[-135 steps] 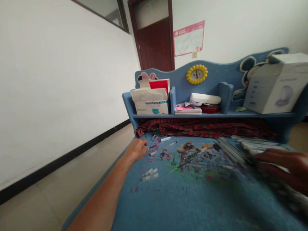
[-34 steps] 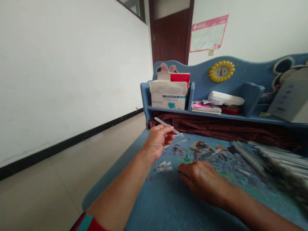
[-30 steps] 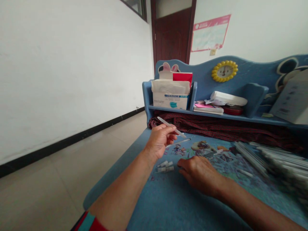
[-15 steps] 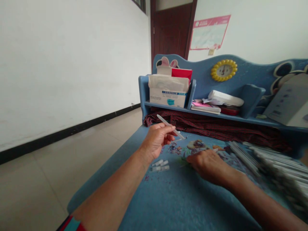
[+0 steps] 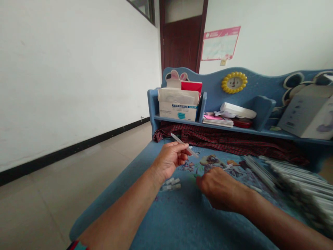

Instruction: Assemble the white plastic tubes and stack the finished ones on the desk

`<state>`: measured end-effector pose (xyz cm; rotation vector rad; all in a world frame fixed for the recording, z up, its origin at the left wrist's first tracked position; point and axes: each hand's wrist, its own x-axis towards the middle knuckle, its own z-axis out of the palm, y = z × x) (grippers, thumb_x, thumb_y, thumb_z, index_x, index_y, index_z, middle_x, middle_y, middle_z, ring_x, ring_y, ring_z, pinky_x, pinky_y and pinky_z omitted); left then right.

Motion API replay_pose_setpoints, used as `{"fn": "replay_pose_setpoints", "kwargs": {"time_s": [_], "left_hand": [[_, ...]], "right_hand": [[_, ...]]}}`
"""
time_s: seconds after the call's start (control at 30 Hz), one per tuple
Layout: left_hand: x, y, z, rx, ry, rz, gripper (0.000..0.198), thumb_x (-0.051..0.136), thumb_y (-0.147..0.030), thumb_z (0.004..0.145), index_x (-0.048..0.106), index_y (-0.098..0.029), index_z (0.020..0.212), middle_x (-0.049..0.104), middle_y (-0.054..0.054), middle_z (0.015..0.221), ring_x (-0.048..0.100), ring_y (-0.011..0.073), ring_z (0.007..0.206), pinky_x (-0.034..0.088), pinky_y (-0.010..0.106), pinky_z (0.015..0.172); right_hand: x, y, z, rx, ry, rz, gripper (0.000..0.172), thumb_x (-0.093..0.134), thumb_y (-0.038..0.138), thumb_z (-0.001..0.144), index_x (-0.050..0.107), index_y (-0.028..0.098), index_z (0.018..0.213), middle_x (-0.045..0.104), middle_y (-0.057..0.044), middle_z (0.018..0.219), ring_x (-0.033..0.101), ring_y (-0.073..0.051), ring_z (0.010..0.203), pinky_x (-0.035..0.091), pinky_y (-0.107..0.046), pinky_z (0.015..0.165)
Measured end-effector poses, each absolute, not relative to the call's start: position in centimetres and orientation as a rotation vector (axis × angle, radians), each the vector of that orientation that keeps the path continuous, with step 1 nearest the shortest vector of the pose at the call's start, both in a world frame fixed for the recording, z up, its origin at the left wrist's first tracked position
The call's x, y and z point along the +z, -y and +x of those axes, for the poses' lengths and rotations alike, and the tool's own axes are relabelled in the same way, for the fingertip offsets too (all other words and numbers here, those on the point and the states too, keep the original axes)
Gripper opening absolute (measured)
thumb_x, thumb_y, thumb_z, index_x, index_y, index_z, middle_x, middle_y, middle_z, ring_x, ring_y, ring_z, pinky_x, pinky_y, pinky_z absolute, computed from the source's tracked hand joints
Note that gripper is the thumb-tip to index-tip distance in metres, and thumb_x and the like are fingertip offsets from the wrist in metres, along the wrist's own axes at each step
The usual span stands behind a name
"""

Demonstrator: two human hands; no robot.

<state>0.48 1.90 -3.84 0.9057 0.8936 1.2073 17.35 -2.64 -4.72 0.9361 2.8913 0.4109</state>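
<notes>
My left hand (image 5: pixel 173 158) is pinched around a translucent white pen barrel (image 5: pixel 191 151), a slim tube tilted above the blue desk (image 5: pixel 171 218). Just below that hand, several small white caps (image 5: pixel 168 187) lie in a cluster on the desk. My right hand (image 5: pixel 217 187) is closed low over the desk, right of the caps, its fingers curled under and turned from view. Whatever those fingers hold, if anything, is hidden. Thin pale pieces (image 5: pixel 228 166) rest just beyond it.
Many slim grey-white tubes (image 5: pixel 299 180) are piled at the right. A red-and-black checked cloth (image 5: pixel 223 140) lies along the back under a blue shelf. On the shelf stand a mask box (image 5: pixel 178 110), papers (image 5: pixel 217 121), a red case (image 5: pixel 242 123) and a large white box (image 5: pixel 307 111).
The view has tilted up slightly, so the scene sits lower. My right hand has drawn a little toward me, uncovering more of the pale pieces. My left hand keeps the pen barrel.
</notes>
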Motion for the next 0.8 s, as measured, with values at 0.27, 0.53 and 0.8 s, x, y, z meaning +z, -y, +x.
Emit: {"fn": "replay_pose_setpoints", "kwargs": {"time_s": [0.27, 0.53, 0.8], "left_hand": [[-4.3, -1.9, 1.0, 1.077, -0.831, 0.654, 0.021, 0.056, -0.015, 0.079, 0.061, -0.008, 0.060, 0.063, 0.005, 0.053, 0.050, 0.0047, 0.037, 0.034, 0.014, 0.034], [-4.4, -1.1, 2.3, 0.996, -0.823, 0.577, 0.024, 0.053, -0.014, 0.082, 0.060, -0.007, 0.061, 0.063, 0.005, 0.052, 0.051, 0.0052, 0.036, 0.036, 0.014, 0.034], [-4.6, -1.5, 2.2, 1.025, -0.815, 0.546, 0.024, 0.053, -0.015, 0.082, 0.061, -0.007, 0.061, 0.062, 0.005, 0.052, 0.052, 0.0059, 0.036, 0.037, 0.015, 0.035]], "right_hand": [[-1.9, 6.5, 22.6, 0.763, -3.556, 1.576, 0.010, 0.049, 0.024, 0.084, 0.055, 0.022, 0.076, 0.064, 0.001, 0.060, 0.059, -0.013, 0.050, 0.042, -0.025, 0.054], [-1.8, 8.6, 22.8, 0.722, -3.553, 1.888, 0.012, 0.053, 0.031, 0.083, 0.060, 0.028, 0.091, 0.070, 0.001, 0.071, 0.066, -0.017, 0.057, 0.049, -0.026, 0.055], [-2.3, 8.0, 22.6, 0.699, -3.653, 1.712, 0.010, 0.053, 0.023, 0.083, 0.059, 0.028, 0.090, 0.072, 0.003, 0.077, 0.066, -0.013, 0.060, 0.051, -0.023, 0.062]]}}
